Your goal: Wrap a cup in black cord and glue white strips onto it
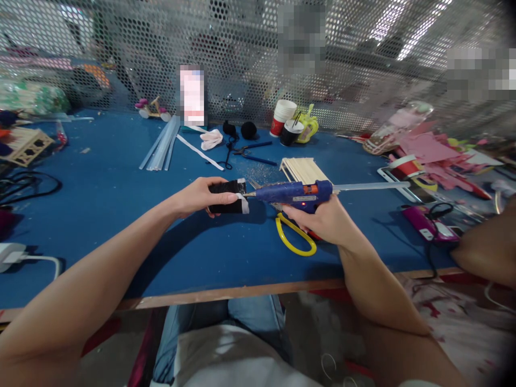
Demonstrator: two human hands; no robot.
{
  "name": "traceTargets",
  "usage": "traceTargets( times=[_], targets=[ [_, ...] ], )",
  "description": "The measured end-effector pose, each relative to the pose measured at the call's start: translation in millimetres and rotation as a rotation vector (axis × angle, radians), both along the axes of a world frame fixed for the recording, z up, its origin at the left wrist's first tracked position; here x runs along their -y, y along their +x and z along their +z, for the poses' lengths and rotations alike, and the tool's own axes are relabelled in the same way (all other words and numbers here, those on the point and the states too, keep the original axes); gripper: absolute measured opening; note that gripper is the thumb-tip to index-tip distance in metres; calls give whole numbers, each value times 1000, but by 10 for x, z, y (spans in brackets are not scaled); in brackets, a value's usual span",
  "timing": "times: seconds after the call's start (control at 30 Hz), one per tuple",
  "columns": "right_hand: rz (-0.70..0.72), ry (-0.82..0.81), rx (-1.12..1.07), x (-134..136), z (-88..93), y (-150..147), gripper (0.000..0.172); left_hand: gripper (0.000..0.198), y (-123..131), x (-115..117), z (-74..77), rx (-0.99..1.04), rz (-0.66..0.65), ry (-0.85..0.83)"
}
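Observation:
A small black block-like piece with white edging (221, 203) is gripped by my left hand (200, 196), thumb on its near face. My right hand (324, 217) wraps round the handle of a blue hot glue gun (282, 191), and its nozzle meets the white-edged end of the black piece. Out of the gun's back sticks a long clear glue stick (371, 186). Scissors with yellow handles (296, 244) lie under the gun, partly hidden by it and my right hand. Just behind the gun sits a small frame of pale wooden sticks (304, 169).
Loose glue sticks (162, 146), pliers (258, 153), a white ribbon (212, 139) and paper cups (282, 117) lie toward the perforated metal screen (242, 59). At right are a phone (403, 183), a purple power strip (429, 223) and another person's arm (489, 247).

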State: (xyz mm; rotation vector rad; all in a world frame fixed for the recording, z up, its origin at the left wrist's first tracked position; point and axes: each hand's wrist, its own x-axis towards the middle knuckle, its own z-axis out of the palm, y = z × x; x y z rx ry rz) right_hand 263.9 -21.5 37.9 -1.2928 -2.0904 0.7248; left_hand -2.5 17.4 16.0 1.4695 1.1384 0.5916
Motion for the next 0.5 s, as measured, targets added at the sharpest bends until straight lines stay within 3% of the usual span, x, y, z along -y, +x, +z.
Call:
traceTargets(
  times=[0.13, 0.3, 0.5],
  targets=[
    [-31, 1, 11, 6, 10, -16, 26, 60, 8, 2, 1, -32, 0, 80],
    [-10, 123, 48, 0, 41, -37, 36, 63, 21, 10, -5, -84, -11, 178],
    [-26, 139, 40, 3, 46, -51, 26, 65, 24, 16, -9, -132, -29, 245]
  ],
)
